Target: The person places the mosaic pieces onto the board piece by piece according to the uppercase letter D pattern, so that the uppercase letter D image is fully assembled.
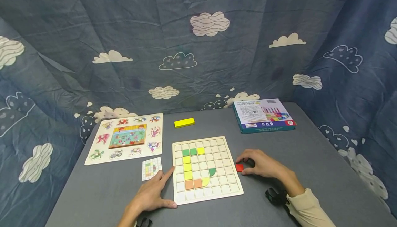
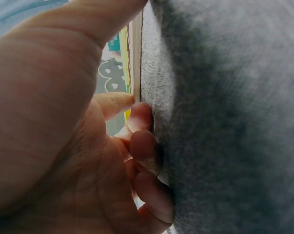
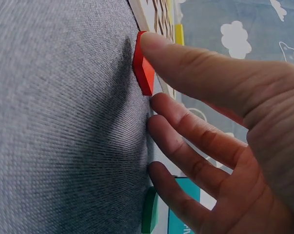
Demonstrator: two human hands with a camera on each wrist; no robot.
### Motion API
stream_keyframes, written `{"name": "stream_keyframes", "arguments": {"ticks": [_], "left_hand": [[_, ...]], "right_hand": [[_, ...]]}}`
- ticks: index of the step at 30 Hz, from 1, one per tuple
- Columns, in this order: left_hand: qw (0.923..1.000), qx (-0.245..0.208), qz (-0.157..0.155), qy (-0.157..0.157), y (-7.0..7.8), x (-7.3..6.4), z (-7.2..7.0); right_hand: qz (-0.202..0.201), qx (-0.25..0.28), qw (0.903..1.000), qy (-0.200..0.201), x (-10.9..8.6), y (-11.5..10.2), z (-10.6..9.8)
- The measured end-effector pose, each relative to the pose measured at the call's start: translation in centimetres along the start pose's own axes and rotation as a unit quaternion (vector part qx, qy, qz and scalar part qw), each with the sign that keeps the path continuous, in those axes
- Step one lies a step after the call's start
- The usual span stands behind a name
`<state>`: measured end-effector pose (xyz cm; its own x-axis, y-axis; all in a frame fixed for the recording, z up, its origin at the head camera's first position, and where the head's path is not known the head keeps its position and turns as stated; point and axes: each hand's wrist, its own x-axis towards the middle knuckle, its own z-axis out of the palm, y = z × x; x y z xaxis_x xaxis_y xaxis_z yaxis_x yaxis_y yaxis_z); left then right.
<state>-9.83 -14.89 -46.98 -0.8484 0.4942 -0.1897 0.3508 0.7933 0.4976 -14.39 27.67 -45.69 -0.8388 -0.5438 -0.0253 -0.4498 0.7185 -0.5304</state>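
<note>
A pale wooden grid board (image 1: 227, 189) lies flat, with green, yellow and orange tiles and a green quarter-round piece (image 1: 212, 171) in some of its cells. Against its left side rests my left hand (image 1: 152, 191): the index finger touches the edge, the thumb reaches the near left corner. Just off the board's right edge, my right hand (image 1: 263, 165) pinches a red tile (image 1: 240, 167) between thumb and index finger; the right wrist view shows the thumb on this tile (image 3: 143, 68), low by the cloth. A green piece (image 3: 149, 209) lies beyond the right hand's fingers.
A small pattern card (image 1: 151, 168) sits beside the left hand. Farther back are a wooden picture puzzle (image 1: 93, 140), a yellow block (image 1: 184, 122) and a flat printed box (image 1: 263, 116). A cloud-patterned curtain (image 1: 139, 23) surrounds the grey table (image 1: 102, 192).
</note>
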Motion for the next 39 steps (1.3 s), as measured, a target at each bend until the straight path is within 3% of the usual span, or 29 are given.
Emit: {"name": "stream_keyframes", "arguments": {"ticks": [13, 29, 39], "left_hand": [[1.0000, 0.000, -0.007, -0.001, -0.06, 0.04, 0.12], [1.0000, -0.004, -0.007, 0.001, 0.04, 0.04, 0.02], [1.0000, -0.001, 0.001, 0.003, 0.06, -0.08, -0.02]], "right_hand": [[-0.011, -0.003, 0.9999, 0.002, 0.05, -0.20, 0.19], [0.012, -0.013, 0.9998, -0.009, 0.14, -0.44, 0.07], [-0.011, -0.018, 0.9998, 0.001, 0.11, -0.33, 0.10]]}}
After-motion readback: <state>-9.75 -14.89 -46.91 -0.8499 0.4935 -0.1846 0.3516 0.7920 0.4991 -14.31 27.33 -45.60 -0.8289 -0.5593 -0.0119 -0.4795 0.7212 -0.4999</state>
